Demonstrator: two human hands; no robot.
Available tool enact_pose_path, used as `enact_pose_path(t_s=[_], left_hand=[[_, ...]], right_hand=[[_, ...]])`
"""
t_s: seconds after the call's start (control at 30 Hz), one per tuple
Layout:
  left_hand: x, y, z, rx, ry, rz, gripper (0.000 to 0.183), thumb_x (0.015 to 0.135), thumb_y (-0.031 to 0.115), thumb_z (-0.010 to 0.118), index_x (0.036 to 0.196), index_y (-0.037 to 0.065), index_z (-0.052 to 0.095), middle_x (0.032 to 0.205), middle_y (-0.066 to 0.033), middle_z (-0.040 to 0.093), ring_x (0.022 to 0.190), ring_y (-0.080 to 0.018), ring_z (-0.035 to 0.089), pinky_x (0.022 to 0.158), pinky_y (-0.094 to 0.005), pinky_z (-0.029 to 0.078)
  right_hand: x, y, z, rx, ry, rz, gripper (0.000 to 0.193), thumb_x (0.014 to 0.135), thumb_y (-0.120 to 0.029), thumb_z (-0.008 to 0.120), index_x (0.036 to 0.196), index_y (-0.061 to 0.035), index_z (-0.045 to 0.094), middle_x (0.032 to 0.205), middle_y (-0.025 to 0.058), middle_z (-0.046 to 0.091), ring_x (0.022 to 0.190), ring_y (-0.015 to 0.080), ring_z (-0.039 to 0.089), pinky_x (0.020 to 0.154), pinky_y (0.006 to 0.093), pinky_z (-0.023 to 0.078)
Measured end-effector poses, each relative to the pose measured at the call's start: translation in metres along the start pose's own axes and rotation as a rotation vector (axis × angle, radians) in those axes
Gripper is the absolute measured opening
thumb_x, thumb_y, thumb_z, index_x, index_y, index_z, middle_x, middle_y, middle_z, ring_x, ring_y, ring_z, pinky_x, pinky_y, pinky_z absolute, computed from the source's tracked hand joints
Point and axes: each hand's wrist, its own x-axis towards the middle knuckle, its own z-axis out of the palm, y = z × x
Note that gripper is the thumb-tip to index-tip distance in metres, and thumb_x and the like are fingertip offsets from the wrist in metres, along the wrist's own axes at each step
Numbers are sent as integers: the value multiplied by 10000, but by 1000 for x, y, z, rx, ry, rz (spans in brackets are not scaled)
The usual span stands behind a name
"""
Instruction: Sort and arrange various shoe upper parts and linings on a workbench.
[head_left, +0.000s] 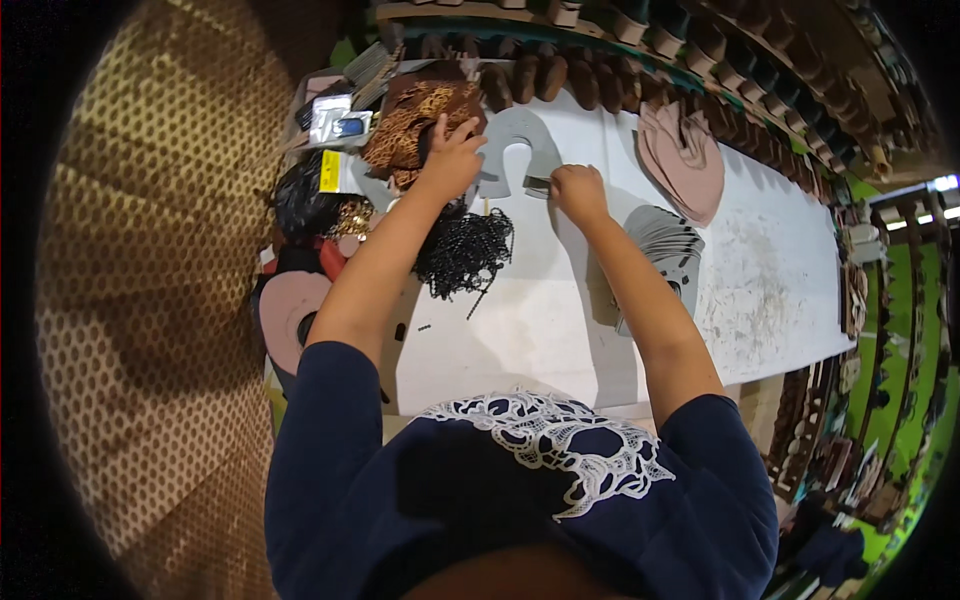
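Note:
A grey U-shaped piece (513,125) lies at the far middle of the white-covered table, its curve pointing away from me. My right hand (582,192) has its fingers closed at the right end of this piece, where several thin layered edges show; the fingertips are partly hidden. Fingers spread, my left hand (453,158) is over leopard-print material (408,125), close to the piece's left end. Whether it touches either cannot be told. Nearer to me, below the left hand, sits a tangled heap of black beaded strands (465,250).
Pink cut pieces (680,160) are stacked at the far right, with fanned grey pieces (660,240) beside my right forearm. A pink piece (290,310) and a black plastic bag (305,200) crowd the left. Shoe forms (550,75) line the back; a woven wall (160,300) stands left.

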Motion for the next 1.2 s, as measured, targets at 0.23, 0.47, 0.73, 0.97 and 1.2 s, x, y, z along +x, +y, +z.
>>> enact_pose_path(t_s=[0.23,0.47,0.73,0.97,1.2], left_hand=[[-4,36,-30,-119,285,-72,50,707,162,663,698,133,623,1209,-15,531,1257,-271,362,1004,-634,150],[-74,103,-64,-280,173,29,71,717,174,674,712,134,615,1249,-13,515,1252,-277,363,1003,-629,143],[-168,167,-83,-383,67,65,102,706,222,688,735,161,611,1248,10,514,1247,-264,369,1007,-601,147],[-202,200,-102,-493,-199,-33,166,751,274,661,867,162,624,1283,-36,483,1273,-281,345,1026,-600,122],[-163,225,-48,-451,-89,-212,640,831,341,551,1332,-11,364,1419,-185,318,1339,-300,261,1080,-503,165]], right_hand=[[-16,1,-30,56,168,-76,62,700,-114,638,759,-94,638,796,52,636,826,257,592,802,406,437],[-114,-11,-63,39,7,-296,101,704,-103,638,793,-119,592,885,36,604,907,237,571,919,469,391],[-213,-24,-72,174,-185,-398,91,741,-158,618,811,-102,605,914,38,604,950,227,554,950,430,385],[-239,-32,-81,376,-369,-396,166,745,-209,641,832,-70,611,904,61,608,935,248,560,921,391,398],[-213,-61,-21,256,-39,-207,487,826,-318,572,1207,-25,494,1271,162,468,1198,335,425,1001,452,331]])
